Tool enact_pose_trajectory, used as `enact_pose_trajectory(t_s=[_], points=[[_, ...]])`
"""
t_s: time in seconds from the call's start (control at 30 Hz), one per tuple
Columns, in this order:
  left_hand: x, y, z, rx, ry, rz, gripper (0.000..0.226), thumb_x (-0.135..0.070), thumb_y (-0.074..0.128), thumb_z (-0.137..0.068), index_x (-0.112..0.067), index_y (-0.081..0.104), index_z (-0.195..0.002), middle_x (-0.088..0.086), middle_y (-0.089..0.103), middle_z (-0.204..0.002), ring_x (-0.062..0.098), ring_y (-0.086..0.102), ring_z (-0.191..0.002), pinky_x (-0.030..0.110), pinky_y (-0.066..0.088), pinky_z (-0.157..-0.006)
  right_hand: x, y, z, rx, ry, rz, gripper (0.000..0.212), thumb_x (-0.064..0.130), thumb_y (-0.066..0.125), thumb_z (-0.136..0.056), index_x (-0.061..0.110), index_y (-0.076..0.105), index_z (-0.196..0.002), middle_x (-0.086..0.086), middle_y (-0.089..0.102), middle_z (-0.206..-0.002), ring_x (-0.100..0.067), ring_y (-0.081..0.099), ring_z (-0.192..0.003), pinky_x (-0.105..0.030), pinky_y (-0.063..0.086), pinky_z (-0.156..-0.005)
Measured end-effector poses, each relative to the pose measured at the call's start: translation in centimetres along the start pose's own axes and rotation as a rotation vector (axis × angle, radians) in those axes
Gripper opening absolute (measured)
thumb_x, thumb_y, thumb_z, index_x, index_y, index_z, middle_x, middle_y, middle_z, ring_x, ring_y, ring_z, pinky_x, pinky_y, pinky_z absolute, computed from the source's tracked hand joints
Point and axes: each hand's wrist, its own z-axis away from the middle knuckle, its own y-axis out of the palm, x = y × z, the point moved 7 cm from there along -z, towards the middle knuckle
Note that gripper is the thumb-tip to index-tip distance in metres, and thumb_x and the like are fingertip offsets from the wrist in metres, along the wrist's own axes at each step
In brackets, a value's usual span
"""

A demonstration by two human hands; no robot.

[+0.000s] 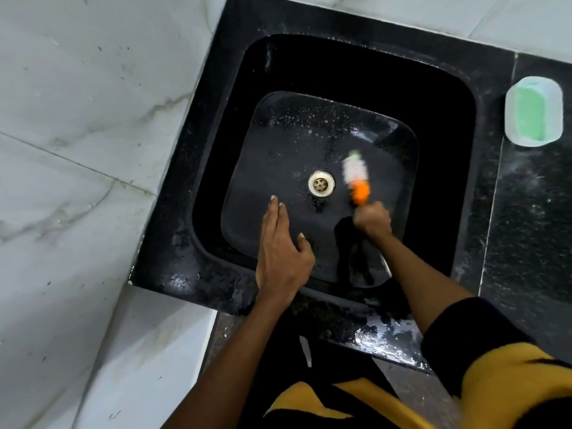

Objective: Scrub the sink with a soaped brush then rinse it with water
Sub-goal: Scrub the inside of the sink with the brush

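Black square sink [433, 125] set in a dark stone counter [526, 212], basin floor wet and speckled with small soap bubbles toward the far side. Pale round drain [321, 183] near the middle of the floor. Brush [357, 178] just right of the drain, blurred, orange handle and whitish head, head pointing away toward the far wall. Right hand [371, 218] curled tight around the handle's near end, down inside the basin. Left hand [283, 252] over the near-left part of the basin, fingers straight and close together, thumb spread, holding nothing; contact with the floor unclear. Green soap [530, 114] in a clear dish [554, 113] on the counter, well right of the sink.
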Motion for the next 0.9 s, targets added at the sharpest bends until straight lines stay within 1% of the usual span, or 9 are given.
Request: enact_pose_trajectory(t_s=[0.07, 0.2, 0.3, 0.4, 0.5, 0.57, 0.7, 0.83, 0.9], points=[[0.0, 0.0, 0.0, -0.001, 0.004, -0.001, 0.070, -0.022, 0.054, -0.095, -0.012, 0.024, -0.157, -0.009, 0.008, -0.167, 0.009, 0.009, -0.153, 0.031, 0.020, -0.124, -0.3, 0.9, 0.5, 0.058, -0.027, -0.025, 0.050, 0.032, 0.051, -0.087, 0.004, 0.056, -0.128, -0.021, 0.054, -0.134, -0.038, 0.053, -0.122, -0.040, 0.044, -0.099], [-0.3, -0.1, 0.2, -0.005, 0.015, -0.008, 0.070, -0.020, 0.054, -0.094, -0.011, 0.024, -0.157, -0.007, 0.010, -0.167, 0.011, 0.010, -0.153, 0.031, 0.019, -0.124, -1.0, -2.6, -2.8, -0.113, 0.126, -0.168, 0.044, 0.029, 0.050, -0.095, 0.003, 0.053, -0.130, -0.013, 0.055, -0.134, -0.033, 0.054, -0.121, -0.035, 0.046, -0.093], [-0.2, 0.0, 0.1, 0.003, 0.007, -0.002, 0.070, -0.021, 0.053, -0.095, -0.012, 0.024, -0.157, -0.008, 0.008, -0.167, 0.011, 0.010, -0.153, 0.032, 0.019, -0.124, -0.1, -2.0, -2.8, -0.055, -0.013, 0.039, 0.048, 0.027, 0.049, -0.088, 0.003, 0.055, -0.129, -0.020, 0.053, -0.135, -0.037, 0.053, -0.123, -0.038, 0.044, -0.099], [-0.1, 0.0, 0.1, 0.006, 0.007, -0.004, 0.070, -0.021, 0.053, -0.095, -0.012, 0.023, -0.157, -0.009, 0.008, -0.167, 0.011, 0.010, -0.153, 0.032, 0.020, -0.124, 0.6, -1.9, -2.9, -0.013, -0.059, -0.019, 0.050, 0.032, 0.051, -0.087, 0.004, 0.057, -0.129, -0.020, 0.054, -0.135, -0.037, 0.053, -0.124, -0.039, 0.044, -0.101], [-0.2, -0.1, 0.2, 0.000, 0.025, -0.009, 0.070, -0.020, 0.054, -0.094, -0.011, 0.024, -0.157, -0.007, 0.010, -0.167, 0.012, 0.012, -0.153, 0.033, 0.020, -0.124, 0.3, -4.7, -4.5, -0.125, 0.075, -0.072, 0.052, 0.034, 0.059, -0.085, 0.007, 0.056, -0.130, -0.012, 0.058, -0.131, -0.033, 0.057, -0.119, -0.037, 0.048, -0.097], [-0.1, 0.1, 0.1, 0.008, 0.020, -0.011, 0.070, -0.021, 0.054, -0.094, -0.012, 0.024, -0.157, -0.006, 0.009, -0.167, 0.012, 0.011, -0.153, 0.033, 0.020, -0.124, 0.6, -3.8, -4.5, -0.086, -0.044, 0.136, 0.053, 0.034, 0.057, -0.084, 0.007, 0.057, -0.129, -0.014, 0.056, -0.133, -0.035, 0.055, -0.121, -0.038, 0.046, -0.099], [0.0, 0.2, 0.0, 0.030, 0.002, -0.021, 0.071, -0.022, 0.052, -0.095, -0.014, 0.020, -0.158, -0.009, 0.006, -0.167, 0.010, 0.008, -0.153, 0.031, 0.018, -0.124, 0.7, 0.9, -1.2, 0.181, -0.262, 0.333, 0.057, 0.042, 0.048, -0.079, 0.007, 0.060, -0.122, -0.021, 0.056, -0.132, -0.039, 0.056, -0.118, -0.041, 0.045, -0.097], [-0.2, 0.2, 0.1, 0.038, 0.007, -0.036, 0.070, -0.022, 0.051, -0.095, -0.013, 0.021, -0.158, -0.009, 0.006, -0.167, 0.010, 0.008, -0.153, 0.029, 0.016, -0.124, -0.8, -1.8, -0.7, -0.048, -0.071, 0.301, 0.048, 0.024, 0.052, -0.087, 0.002, 0.054, -0.129, -0.021, 0.052, -0.136, -0.038, 0.051, -0.125, -0.040, 0.043, -0.101], [0.0, 0.3, 0.0, 0.051, -0.003, -0.047, 0.070, -0.023, 0.050, -0.096, -0.013, 0.020, -0.158, -0.010, 0.006, -0.167, 0.009, 0.007, -0.153, 0.029, 0.017, -0.123, -0.6, -0.5, 1.0, -0.021, -0.156, 0.430, 0.045, 0.023, 0.051, -0.088, 0.004, 0.053, -0.129, -0.019, 0.053, -0.135, -0.036, 0.051, -0.125, -0.041, 0.042, -0.101]])
